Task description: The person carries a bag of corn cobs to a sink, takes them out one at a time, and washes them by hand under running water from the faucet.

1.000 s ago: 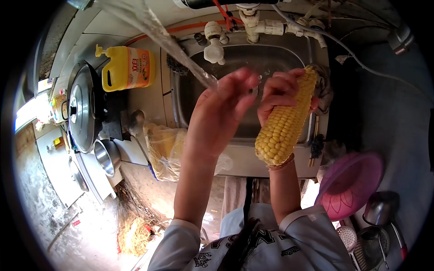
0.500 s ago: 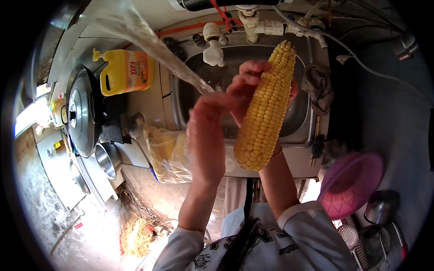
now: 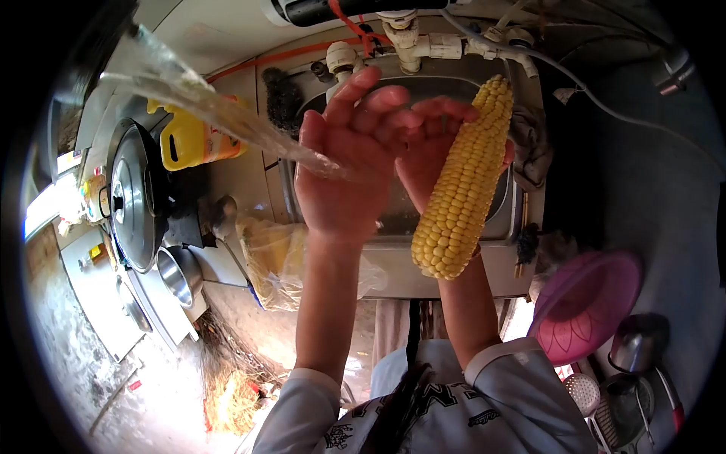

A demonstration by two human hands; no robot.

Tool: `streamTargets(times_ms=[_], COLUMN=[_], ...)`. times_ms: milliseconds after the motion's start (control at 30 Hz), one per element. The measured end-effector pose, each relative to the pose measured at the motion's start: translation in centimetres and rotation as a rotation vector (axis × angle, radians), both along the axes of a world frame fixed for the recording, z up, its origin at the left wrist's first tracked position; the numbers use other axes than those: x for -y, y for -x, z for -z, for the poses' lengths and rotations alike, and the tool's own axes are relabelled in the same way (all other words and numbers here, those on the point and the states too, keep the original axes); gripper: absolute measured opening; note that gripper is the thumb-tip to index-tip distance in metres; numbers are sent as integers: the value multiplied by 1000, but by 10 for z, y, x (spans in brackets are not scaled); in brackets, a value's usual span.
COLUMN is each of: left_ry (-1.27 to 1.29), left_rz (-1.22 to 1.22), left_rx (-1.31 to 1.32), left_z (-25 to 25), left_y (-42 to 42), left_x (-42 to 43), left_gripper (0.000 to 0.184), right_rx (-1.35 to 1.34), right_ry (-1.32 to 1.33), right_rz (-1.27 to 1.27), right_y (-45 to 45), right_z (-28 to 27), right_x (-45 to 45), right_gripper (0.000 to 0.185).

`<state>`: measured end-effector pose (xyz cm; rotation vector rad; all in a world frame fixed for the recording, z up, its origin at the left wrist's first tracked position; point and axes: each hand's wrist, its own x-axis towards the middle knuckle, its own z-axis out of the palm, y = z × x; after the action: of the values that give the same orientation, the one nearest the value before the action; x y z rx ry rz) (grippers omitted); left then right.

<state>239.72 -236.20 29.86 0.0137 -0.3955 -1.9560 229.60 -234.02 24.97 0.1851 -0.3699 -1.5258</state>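
My right hand (image 3: 432, 147) grips a corn cob (image 3: 463, 185) from behind. The cob has bare yellow kernels and stands tilted over the sink, its narrow end up and to the right; some of my fingers are hidden behind it. Just left of it, my left hand (image 3: 352, 163) is raised palm up, with fingers spread and slightly curled. A strip of clear plastic film (image 3: 249, 132) slants down from the upper left, its narrow end overlapping my left palm. Whether the palm touches it I cannot tell.
The metal sink (image 3: 495, 216) lies beneath my hands. A plastic bag with yellow contents (image 3: 272, 257) rests on the left counter edge. Farther left are a yellow jug (image 3: 185, 140), a lidded pan (image 3: 136, 197) and a metal bowl (image 3: 180, 274). A pink basin (image 3: 582, 310) stands at right.
My left hand has turned palm up and its fingers have spread. The corn cob has shifted slightly right in my right hand. The plastic film has swung lower.
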Motion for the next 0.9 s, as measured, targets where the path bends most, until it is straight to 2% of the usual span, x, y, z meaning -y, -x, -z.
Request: streamTargets(times_ms=[67,100,167,200,267,300,367,400,433,500,533,567,633,667,733,767,833,867,900], left_ry=[164,164,196,197,-118,-117,182,19,18,10,4,1,53,59,55,53,526,529,475], left_rz=[-135,-132,-190,-187,-365,-364,-300,-195,-193,-188,-124,-126,-101,-105,-111,-110,-444,-442,-466], left_rx=[447,448,854,855,1292,1292,1664,1620,1621,1393,1358,1358,1565,1570,2002,2005,2333,2330,2217], left_z=[-7,-8,-11,-16,-30,-30,-29,-35,-37,-38,-47,-49,-54,-59,-70,-68,-60,-60,-61], left_y=[1,-3,-10,-6,6,7,6,9,8,4,6,4,1,0,-1,-3,-8,-10,-13], left_x=[1,0,-5,-8,-18,-24,-37,-46,-53,-65,-67,-69,-72,-72,-74,-76,-80,-80,-81], left_gripper=[45,45,37,37,27,27,24,30,30,37,46,46,53,53,59,59,70,70,65], right_rx=[-22,-43,-58,-74,-72,-72,-109,-217,-322,-361,-420,-479,-443,-509,-672,-669,-699,-701,-675], right_ry=[19,38,36,33,30,28,-53,-48,-48,23,-24,-67,-59,-76,-142,-142,-273,-274,-275], right_rz=[31,60,52,43,34,23,49,60,70,62,53,45,-15,-29,-43,-45,-119,-116,-85], right_y=[1,2,4,5,2,-1,-6,-7,-9,-11,-13,-15,-19,-20,-20,-20,-21,-21,-21], right_z=[2,3,5,5,5,3,-7,-6,-4,-1,-4,-6,-8,-11,-20,-25,-35,-36,-37], right_x=[2,2,2,2,4,6,2,1,0,-3,-6,-9,-13,-14,-14,-14,-14,-13,-11], right_gripper=[49,54,54,54,54,54,57,58,59,59,60,62,61,58,51,51,53,53,50])
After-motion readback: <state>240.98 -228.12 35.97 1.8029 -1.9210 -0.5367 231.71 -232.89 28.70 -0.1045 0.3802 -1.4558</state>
